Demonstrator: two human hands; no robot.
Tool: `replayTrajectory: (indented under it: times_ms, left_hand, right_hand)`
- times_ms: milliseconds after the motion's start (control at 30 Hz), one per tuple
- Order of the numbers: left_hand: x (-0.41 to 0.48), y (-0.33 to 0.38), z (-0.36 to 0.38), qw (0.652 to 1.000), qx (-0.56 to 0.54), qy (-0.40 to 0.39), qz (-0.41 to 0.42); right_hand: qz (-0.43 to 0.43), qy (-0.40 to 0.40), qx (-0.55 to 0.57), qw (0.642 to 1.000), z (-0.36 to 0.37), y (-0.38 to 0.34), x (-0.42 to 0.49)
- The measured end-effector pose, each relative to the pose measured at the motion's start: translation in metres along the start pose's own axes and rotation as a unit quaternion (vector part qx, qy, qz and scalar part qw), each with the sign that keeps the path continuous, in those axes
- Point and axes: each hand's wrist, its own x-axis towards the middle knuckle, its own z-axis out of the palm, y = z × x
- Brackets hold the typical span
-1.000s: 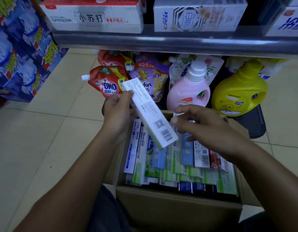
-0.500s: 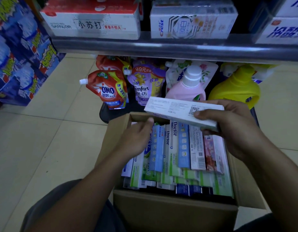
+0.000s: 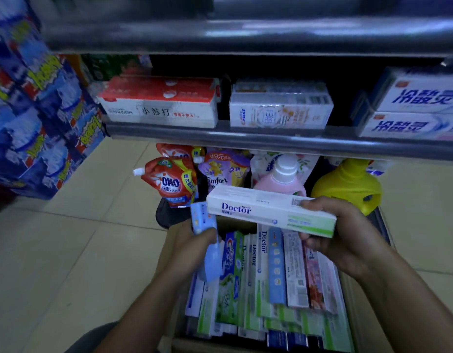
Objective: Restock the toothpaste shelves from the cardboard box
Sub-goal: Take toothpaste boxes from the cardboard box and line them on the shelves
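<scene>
The white toothpaste carton (image 3: 266, 211) lay level in the air just above the open cardboard box (image 3: 354, 314), below the front of the lower shelf (image 3: 245, 138). The right hand (image 3: 347, 235) gripped its right end, thumb on top and fingers curled beneath. It looked light and stiff, but thin card dents easily and its glossy faces could slip, so a hold across the broad faces near the middle would likely steady it better than one end. The left hand (image 3: 192, 248) had its fingers wrapped round a blue carton (image 3: 203, 220), raised at the box's left edge; more cartons stood packed on end inside. Half a second earlier that hand had been bare, reaching down among the packs, and the white carton had shown its plain side with the square code; now its printed name faced up. The view had also lifted, showing the red-and-white carton (image 3: 159, 103) and the neighbouring packs on the shelf. Detergent pouches (image 3: 169, 184) and bottles (image 3: 281, 179) stood on the floor behind.
</scene>
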Motion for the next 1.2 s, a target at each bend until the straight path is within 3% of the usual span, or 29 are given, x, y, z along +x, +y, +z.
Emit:
replayTrajectory:
  times_ms: [100, 300, 500, 600, 733, 833, 1033, 1200]
  left_hand:
    - [-0.002, 0.032, -0.02, 0.987, -0.148, 0.045, 0.044]
    - [-0.017, 0.095, -0.06, 0.964, -0.071, -0.076, 0.245]
    - [-0.033, 0.16, -0.09, 0.947, -0.017, -0.056, 0.316]
    - [-0.038, 0.185, -0.098, 0.947, -0.067, -0.057, 0.309]
    - [-0.04, 0.214, -0.11, 0.955, -0.095, -0.044, 0.276]
    - [-0.038, 0.229, -0.123, 0.963, -0.093, -0.034, 0.251]
    - [-0.027, 0.251, -0.142, 0.965, -0.125, 0.002, 0.229]
    - [-0.008, 0.276, -0.156, 0.953, -0.146, 0.106, 0.242]
  right_hand:
    - [0.038, -0.019, 0.055, 0.998, 0.007, -0.01, -0.001]
    - [0.058, -0.073, 0.071, 0.993, 0.039, -0.045, -0.008]
    - [0.048, -0.124, 0.017, 0.991, 0.065, -0.098, -0.026]
    - [-0.017, -0.181, -0.012, 0.983, 0.071, -0.117, -0.033]
    - [-0.137, -0.195, -0.069, 0.969, 0.091, -0.13, -0.047]
    - [-0.24, -0.149, -0.063, 0.957, 0.106, -0.136, -0.055]
    - [-0.338, -0.055, -0.035, 0.939, 0.137, -0.14, -0.053]
    - [-0.414, -0.023, -0.085, 0.906, 0.173, -0.15, -0.044]
